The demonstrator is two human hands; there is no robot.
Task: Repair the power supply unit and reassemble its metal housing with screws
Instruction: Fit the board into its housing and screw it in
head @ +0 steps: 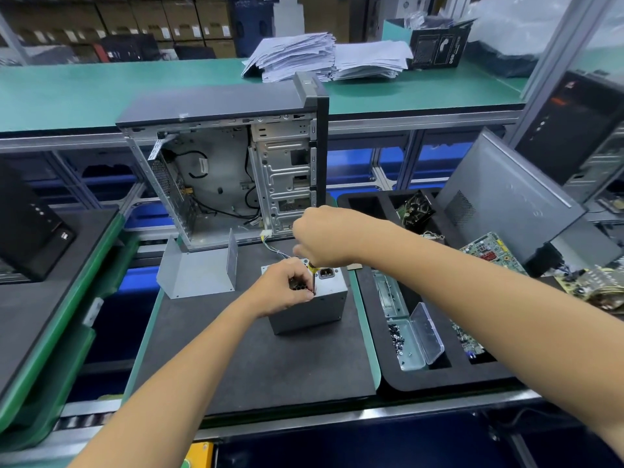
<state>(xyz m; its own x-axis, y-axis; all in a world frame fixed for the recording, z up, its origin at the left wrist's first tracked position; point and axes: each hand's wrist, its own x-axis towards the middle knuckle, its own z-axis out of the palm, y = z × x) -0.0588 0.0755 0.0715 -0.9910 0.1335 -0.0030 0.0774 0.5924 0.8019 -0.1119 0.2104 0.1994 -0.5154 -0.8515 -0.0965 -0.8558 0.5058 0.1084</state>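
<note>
A grey metal power supply unit (312, 307) stands on the dark mat, its socket face turned up. My left hand (282, 288) rests on its top, fingers pinching round the thin shaft of a screwdriver (314, 282) near the tip. My right hand (324, 236) grips the screwdriver's yellow-black handle from above, holding it upright over the unit's top edge. The screw itself is hidden by my fingers. Coloured wires (275, 248) run from the unit toward the back.
A bent grey metal cover (196, 271) lies left of the unit. An open PC case (229, 170) stands behind. At the right, a black foam tray (398, 376) holds a clear-lidded box of screws (410, 342) and circuit boards (486, 248). Paper stacks sit on the green shelf.
</note>
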